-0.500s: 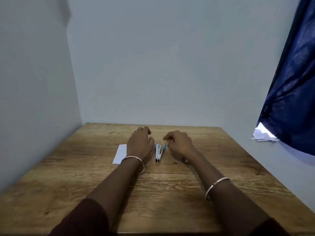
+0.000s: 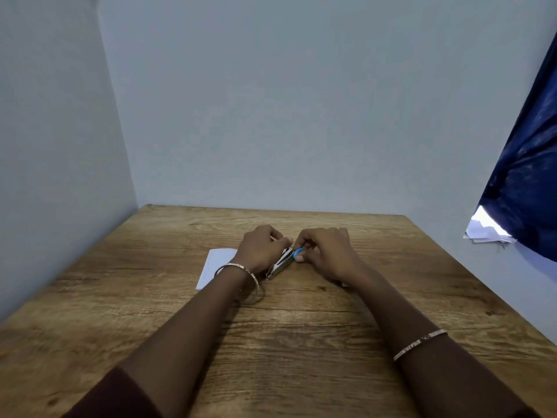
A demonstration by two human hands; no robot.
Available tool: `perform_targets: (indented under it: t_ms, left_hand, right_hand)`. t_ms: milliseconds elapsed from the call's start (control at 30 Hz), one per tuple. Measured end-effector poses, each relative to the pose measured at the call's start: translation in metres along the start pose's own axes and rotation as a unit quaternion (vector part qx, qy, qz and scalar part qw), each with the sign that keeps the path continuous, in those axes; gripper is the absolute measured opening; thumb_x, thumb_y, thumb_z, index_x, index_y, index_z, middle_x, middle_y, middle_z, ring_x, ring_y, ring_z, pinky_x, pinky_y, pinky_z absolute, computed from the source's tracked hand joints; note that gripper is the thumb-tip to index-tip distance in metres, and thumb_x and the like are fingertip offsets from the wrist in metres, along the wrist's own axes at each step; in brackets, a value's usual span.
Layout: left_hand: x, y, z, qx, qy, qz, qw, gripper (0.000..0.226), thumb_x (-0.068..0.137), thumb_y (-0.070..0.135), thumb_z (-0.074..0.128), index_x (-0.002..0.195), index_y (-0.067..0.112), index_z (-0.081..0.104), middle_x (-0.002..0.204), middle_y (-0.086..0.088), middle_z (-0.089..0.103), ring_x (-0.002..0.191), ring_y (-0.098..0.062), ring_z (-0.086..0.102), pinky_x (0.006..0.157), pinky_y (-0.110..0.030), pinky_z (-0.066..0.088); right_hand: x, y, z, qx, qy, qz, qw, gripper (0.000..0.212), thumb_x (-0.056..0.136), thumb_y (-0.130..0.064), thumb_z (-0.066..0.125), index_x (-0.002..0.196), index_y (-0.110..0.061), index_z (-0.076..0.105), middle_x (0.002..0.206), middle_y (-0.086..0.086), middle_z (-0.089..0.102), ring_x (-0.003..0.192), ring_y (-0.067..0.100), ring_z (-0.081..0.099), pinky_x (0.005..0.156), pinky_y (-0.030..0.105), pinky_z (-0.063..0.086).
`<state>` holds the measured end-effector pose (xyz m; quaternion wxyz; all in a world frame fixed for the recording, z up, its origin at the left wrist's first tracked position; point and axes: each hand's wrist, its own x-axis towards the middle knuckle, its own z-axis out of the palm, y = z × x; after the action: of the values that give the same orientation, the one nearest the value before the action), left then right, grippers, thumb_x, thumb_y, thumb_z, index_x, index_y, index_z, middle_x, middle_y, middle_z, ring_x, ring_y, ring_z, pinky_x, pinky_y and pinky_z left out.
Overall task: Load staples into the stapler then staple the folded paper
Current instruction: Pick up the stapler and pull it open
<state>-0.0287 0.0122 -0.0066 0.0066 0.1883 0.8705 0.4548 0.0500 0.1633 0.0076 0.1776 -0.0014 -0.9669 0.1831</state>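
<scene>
Fingers of left hand (image 2: 261,248) curled on stapler (image 2: 281,263); right hand (image 2: 327,251) fingers pinch its blue end

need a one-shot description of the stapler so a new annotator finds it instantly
Start at the wooden table and follow both forearms to where the left hand and right hand meet near its middle. The stapler sits between them: a small silver metal bar with a bright blue end at the right fingertips. The white folded paper just left is flat and matte, not metallic.

stapler (image 2: 280,263): shiny metal, blue tip perhaps plastic | table (image 2: 301,342): grained wood
</scene>
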Motion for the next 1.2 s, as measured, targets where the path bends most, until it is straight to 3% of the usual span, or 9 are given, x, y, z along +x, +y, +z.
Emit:
perform_targets:
  t_ms: [100, 200, 300, 367, 500, 667, 967, 1067, 1200]
  left_hand:
    - [-0.002, 0.003, -0.001, -0.041, -0.031, -0.019, 0.999, 0.024, 0.089, 0.043, 0.063, 0.079, 0.021, 0.066, 0.078, 0.001, 0.063, 0.076, -0.018, 0.057, 0.067, -0.028, 0.039]
    - [-0.006, 0.004, 0.0, -0.189, -0.072, -0.015, 0.979, 0.028, 0.097, 0.033, 0.058, 0.078, 0.013, 0.061, 0.072, -0.008, 0.062, 0.064, -0.024, 0.059, 0.058, -0.027, 0.044]
    - [-0.01, 0.007, -0.001, -0.268, -0.089, 0.012, 0.959, 0.023, 0.103, 0.026, 0.052, 0.087, 0.011, 0.06, 0.071, -0.003, 0.061, 0.05, -0.011, 0.061, 0.044, -0.022, 0.044]
    - [-0.013, 0.008, -0.002, -0.293, -0.103, 0.027, 0.95, 0.022, 0.104, 0.022, 0.05, 0.088, 0.011, 0.06, 0.073, -0.005, 0.061, 0.048, -0.008, 0.059, 0.043, -0.024, 0.043]
    - [-0.02, 0.01, -0.004, -0.292, -0.116, 0.049, 0.948, 0.021, 0.104, 0.017, 0.049, 0.088, 0.009, 0.06, 0.067, -0.009, 0.058, 0.046, -0.008, 0.058, 0.041, -0.024, 0.045]
    - [-0.022, 0.011, -0.004, -0.285, -0.128, 0.057, 0.948, 0.021, 0.104, 0.016, 0.049, 0.091, 0.006, 0.06, 0.059, -0.008, 0.054, 0.049, -0.015, 0.056, 0.041, -0.024, 0.039]
    - [-0.019, 0.008, -0.003, -0.282, -0.147, 0.073, 0.945, 0.031, 0.104, 0.015, 0.049, 0.074, 0.012, 0.056, 0.06, -0.004, 0.051, 0.039, -0.006, 0.048, 0.04, -0.022, 0.034]
    - [-0.019, 0.008, -0.002, -0.277, -0.143, 0.071, 0.948, 0.032, 0.104, 0.016, 0.048, 0.072, 0.013, 0.054, 0.059, -0.002, 0.05, 0.04, -0.006, 0.046, 0.041, -0.021, 0.033]
    - [-0.02, 0.009, 0.0, -0.28, -0.132, 0.061, 0.949, 0.032, 0.104, 0.017, 0.049, 0.072, 0.013, 0.052, 0.053, 0.004, 0.049, 0.039, -0.006, 0.041, 0.04, -0.019, 0.029]
  right_hand:
    - [-0.003, -0.001, -0.002, 0.047, 0.08, -0.032, 0.995, 0.011, 0.084, -0.015, 0.076, 0.092, -0.021, 0.071, 0.084, -0.008, 0.075, 0.092, 0.017, 0.07, 0.1, 0.04, 0.037]
    - [-0.002, 0.001, -0.006, 0.092, 0.136, -0.065, 0.984, 0.013, 0.082, -0.007, 0.077, 0.092, -0.012, 0.07, 0.085, -0.001, 0.076, 0.087, 0.021, 0.071, 0.089, 0.043, 0.048]
    - [-0.001, -0.001, -0.007, 0.165, 0.153, -0.071, 0.972, 0.022, 0.081, -0.006, 0.079, 0.096, -0.015, 0.068, 0.087, -0.003, 0.075, 0.078, 0.006, 0.067, 0.071, 0.016, 0.046]
    - [-0.001, -0.003, -0.006, 0.222, 0.132, -0.055, 0.965, 0.032, 0.079, -0.006, 0.08, 0.103, -0.021, 0.066, 0.09, -0.004, 0.074, 0.077, 0.002, 0.066, 0.065, 0.008, 0.042]
    - [0.001, -0.001, -0.004, 0.259, 0.106, -0.041, 0.959, 0.037, 0.072, -0.009, 0.087, 0.101, -0.02, 0.066, 0.09, -0.001, 0.073, 0.079, 0.003, 0.065, 0.061, 0.01, 0.043]
    - [0.001, 0.004, -0.007, 0.24, 0.093, -0.051, 0.965, 0.043, 0.065, -0.02, 0.092, 0.096, -0.021, 0.063, 0.089, -0.01, 0.07, 0.088, 0.013, 0.066, 0.064, 0.015, 0.041]
    - [0.001, 0.006, -0.003, 0.228, 0.109, -0.088, 0.964, 0.045, 0.061, -0.034, 0.093, 0.083, -0.029, 0.054, 0.073, -0.009, 0.063, 0.067, 0.012, 0.058, 0.06, 0.024, 0.045]
    - [0.002, 0.005, -0.001, 0.244, 0.114, -0.092, 0.959, 0.043, 0.063, -0.029, 0.092, 0.082, -0.027, 0.054, 0.067, -0.017, 0.06, 0.06, 0.001, 0.054, 0.057, 0.02, 0.045]
    - [0.003, 0.005, 0.002, 0.257, 0.116, -0.093, 0.955, 0.04, 0.066, -0.023, 0.089, 0.082, -0.029, 0.053, 0.061, -0.021, 0.062, 0.052, 0.0, 0.056, 0.053, 0.009, 0.042]
